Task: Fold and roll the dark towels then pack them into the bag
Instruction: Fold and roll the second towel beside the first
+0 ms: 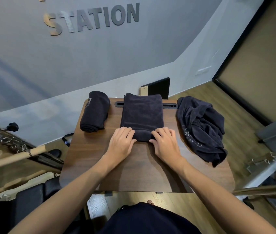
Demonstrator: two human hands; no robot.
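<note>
Dark folded towel (142, 114) on table (134, 169) | left hand (121, 143), right hand (165, 143) grip its rolled near edge

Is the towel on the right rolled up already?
No, the right towel lies in a crumpled heap on the table, while the left towel is the rolled one.

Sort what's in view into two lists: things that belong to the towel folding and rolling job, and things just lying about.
Part of the job:
- folded towel, near end being rolled by left hand and right hand
- rolled towel
- crumpled towel
- wooden table as the work surface

Just lying about:
- black board leaning behind the table
- wooden pole

No bag clearly in view.
</note>
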